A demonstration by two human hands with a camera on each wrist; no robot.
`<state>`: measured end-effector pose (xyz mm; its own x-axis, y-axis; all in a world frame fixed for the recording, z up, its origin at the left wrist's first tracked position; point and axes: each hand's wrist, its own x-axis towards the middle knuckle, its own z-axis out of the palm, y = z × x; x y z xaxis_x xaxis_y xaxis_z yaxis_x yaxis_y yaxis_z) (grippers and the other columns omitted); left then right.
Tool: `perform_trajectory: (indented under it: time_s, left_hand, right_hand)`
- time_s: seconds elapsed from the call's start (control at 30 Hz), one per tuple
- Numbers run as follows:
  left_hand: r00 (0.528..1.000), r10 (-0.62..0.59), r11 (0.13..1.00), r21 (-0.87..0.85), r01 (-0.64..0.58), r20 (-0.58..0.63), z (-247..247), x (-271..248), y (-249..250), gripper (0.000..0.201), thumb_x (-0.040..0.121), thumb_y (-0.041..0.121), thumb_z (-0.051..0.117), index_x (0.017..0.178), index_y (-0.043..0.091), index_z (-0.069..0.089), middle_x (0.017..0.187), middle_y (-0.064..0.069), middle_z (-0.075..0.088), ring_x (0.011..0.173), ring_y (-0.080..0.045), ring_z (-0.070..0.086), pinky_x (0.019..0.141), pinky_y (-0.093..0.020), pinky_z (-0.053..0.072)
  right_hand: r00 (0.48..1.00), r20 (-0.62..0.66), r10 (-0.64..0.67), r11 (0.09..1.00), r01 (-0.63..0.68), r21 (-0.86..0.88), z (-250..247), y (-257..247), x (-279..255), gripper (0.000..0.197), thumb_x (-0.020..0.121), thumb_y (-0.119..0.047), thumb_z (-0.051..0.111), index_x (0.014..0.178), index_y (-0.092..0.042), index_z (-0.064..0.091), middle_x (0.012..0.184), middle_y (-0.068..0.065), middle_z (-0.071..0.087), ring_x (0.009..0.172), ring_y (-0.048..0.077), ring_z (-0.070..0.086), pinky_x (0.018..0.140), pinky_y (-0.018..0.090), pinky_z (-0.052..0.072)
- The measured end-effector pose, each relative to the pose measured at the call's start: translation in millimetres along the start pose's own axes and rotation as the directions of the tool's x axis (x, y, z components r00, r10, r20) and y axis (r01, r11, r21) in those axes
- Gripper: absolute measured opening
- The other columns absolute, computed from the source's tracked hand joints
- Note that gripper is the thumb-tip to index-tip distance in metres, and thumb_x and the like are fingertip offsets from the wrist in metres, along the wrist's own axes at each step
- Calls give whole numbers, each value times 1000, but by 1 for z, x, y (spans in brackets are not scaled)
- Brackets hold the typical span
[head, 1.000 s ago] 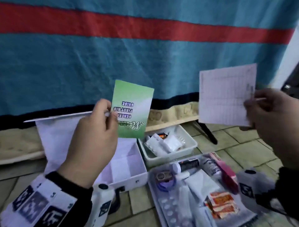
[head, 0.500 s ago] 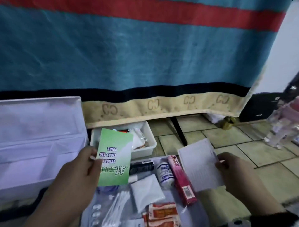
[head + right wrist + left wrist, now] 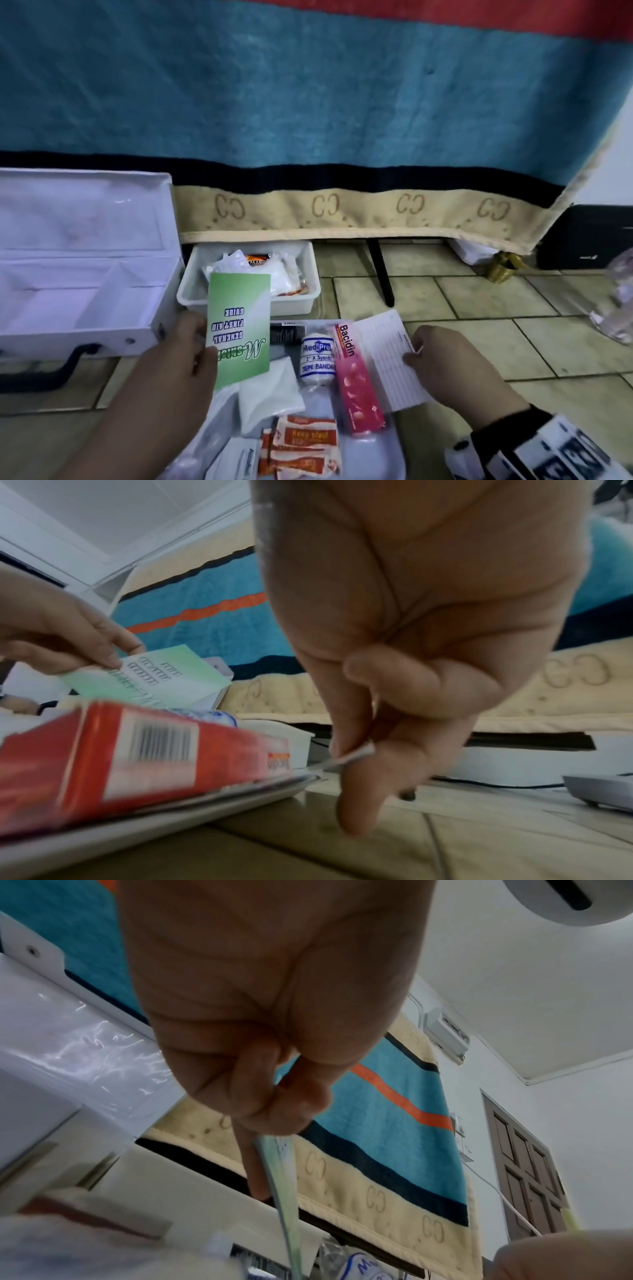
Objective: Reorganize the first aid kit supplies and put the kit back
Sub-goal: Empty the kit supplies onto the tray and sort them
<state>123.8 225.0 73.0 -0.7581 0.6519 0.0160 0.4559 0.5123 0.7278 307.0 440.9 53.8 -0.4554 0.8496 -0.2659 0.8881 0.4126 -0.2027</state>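
Observation:
My left hand [image 3: 191, 346] pinches a green first aid guide booklet [image 3: 239, 325] above the grey tray [image 3: 394, 455]; the left wrist view shows the booklet [image 3: 284, 1191] edge-on between thumb and fingers. My right hand [image 3: 435, 359] pinches the edge of a white lined paper card [image 3: 387, 356] low beside the tray's right side, and the card's edge [image 3: 356, 753] shows between the fingertips. The white first aid box [image 3: 78, 291] stands open at left, its compartments bare. On the tray lie a pink Bacidin box [image 3: 356, 377], a crepe bandage roll [image 3: 318, 356], a gauze pad [image 3: 270, 390] and orange plaster packets [image 3: 305, 442].
A white bin [image 3: 301, 301] with packets stands behind the tray, against a hanging blue, red and beige blanket [image 3: 308, 102]. A black leg [image 3: 380, 274] stands on the tiled floor [image 3: 496, 325]. A clear plastic item [image 3: 616, 308] lies far right.
Both hands have come down from chest height to just above the tray, still holding the booklet and the card. The card now lies low by the pink box.

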Motion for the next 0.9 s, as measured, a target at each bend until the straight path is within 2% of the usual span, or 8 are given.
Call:
perform_trajectory:
  time_s: [0.2, 0.33, 0.4, 0.5, 0.6, 0.67, 0.83, 0.9]
  left_hand:
    - [1000, -20, 999, -39, 20, 1, 6, -3, -1, 10, 92, 16, 49, 92, 25, 45, 63, -2, 65, 51, -17, 54, 60, -36, 47]
    - [999, 35, 995, -97, -37, -21, 7, -4, 5, 8, 92, 14, 51, 89, 21, 49, 50, 3, 62, 38, -10, 52, 44, -20, 39]
    - [999, 50, 978, -202, -52, -14, 5, -4, 15, 13, 93, 11, 50, 87, 23, 50, 51, 6, 63, 32, -7, 46, 40, -15, 35]
    - [996, 68, 942, -332, -43, 65, 11, -3, 26, 26, 94, 12, 50, 79, 33, 51, 58, -5, 64, 37, -14, 47, 54, -31, 41]
    - [983, 96, 921, -388, -28, 155, 26, -8, 38, 16, 94, 12, 50, 85, 24, 52, 73, 0, 71, 36, -12, 45, 51, -28, 39]
    - [973, 132, 926, -373, -53, 189, 36, -11, 42, 11, 93, 13, 52, 88, 24, 52, 82, 8, 71, 38, -10, 50, 47, -23, 42]
    - [986, 79, 966, -255, -41, 143, 24, -1, 29, 16, 88, 18, 62, 88, 32, 54, 80, 15, 66, 47, -9, 59, 56, -25, 49]
    - [996, 59, 980, -194, -44, 71, 9, 7, 17, 16, 86, 17, 64, 83, 32, 57, 72, 11, 68, 48, -10, 61, 58, -31, 48]
  right_hand:
    - [999, -1, -45, 998, 45, -36, 5, -11, 2, 28, 91, -33, 53, 111, -15, 61, 112, 4, 64, 102, 19, 61, 75, 24, 45]
    - [990, -110, -82, 995, 75, -64, -6, -15, -9, 37, 92, -42, 49, 118, -16, 54, 108, 4, 67, 101, 21, 63, 72, 26, 43]
    - [970, -196, -142, 978, 168, 124, -15, -18, -17, 36, 91, -43, 51, 119, -20, 56, 101, 0, 70, 97, 19, 64, 73, 27, 47]
    - [960, -99, -262, 834, 277, 477, -26, -32, -34, 27, 88, -43, 55, 112, -30, 59, 94, -6, 70, 79, 7, 63, 63, 20, 45]
    - [930, 4, -366, 685, 267, 678, -25, -46, -49, 5, 88, -30, 61, 85, -26, 62, 72, -7, 71, 52, -2, 56, 55, 15, 40]
    - [941, -8, -339, 653, 241, 718, -25, -46, -51, 15, 87, -17, 64, 73, -20, 61, 54, -12, 66, 42, -4, 54, 48, 10, 38]
    - [962, -266, -60, 839, 193, 509, -32, -4, -20, 28, 85, -17, 67, 64, -5, 53, 57, 5, 60, 49, 12, 48, 48, 27, 33]
    - [974, -226, -28, 934, 106, 341, -33, 9, -5, 26, 86, -20, 64, 65, -11, 53, 63, 6, 59, 58, 18, 49, 50, 25, 31]
